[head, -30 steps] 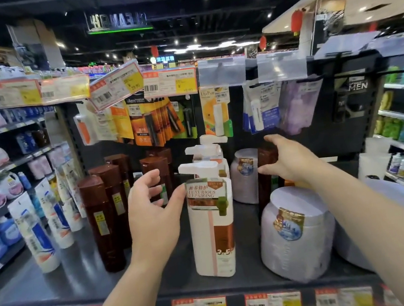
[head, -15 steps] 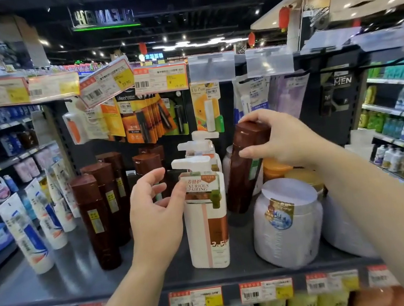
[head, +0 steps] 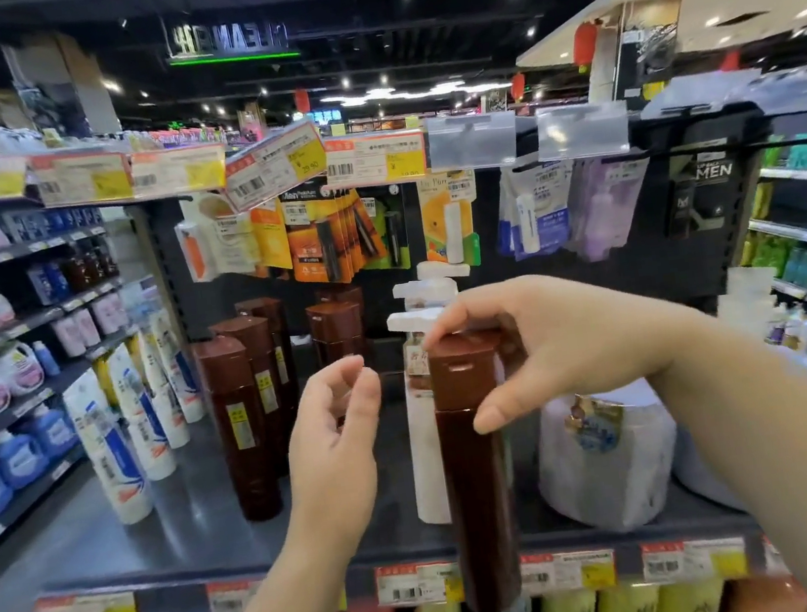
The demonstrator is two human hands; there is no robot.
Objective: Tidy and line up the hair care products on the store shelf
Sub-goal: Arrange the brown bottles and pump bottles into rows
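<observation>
My right hand [head: 557,341] grips the cap of a tall brown bottle [head: 477,492] and holds it in the air in front of the shelf edge, near me. My left hand [head: 335,445] hovers just left of it, fingers loosely curled, holding nothing. Behind the lifted bottle stands a row of white pump bottles [head: 422,438], partly hidden. Left of them, two rows of matching brown bottles [head: 244,426] stand on the dark shelf [head: 184,533]. A white tub [head: 609,458] with a gold label sits on the right.
White tube bottles with blue and orange print [head: 110,450] line the shelf's left side. Hanging packets [head: 329,233] fill the back panel above. Price tags [head: 414,584] run along the front edge. More stocked shelves stand left and right.
My right hand has lifted the brown bottle from the back right of the shelf and brought it forward in front of the pump bottles. My left hand has let go of the pump bottle.
</observation>
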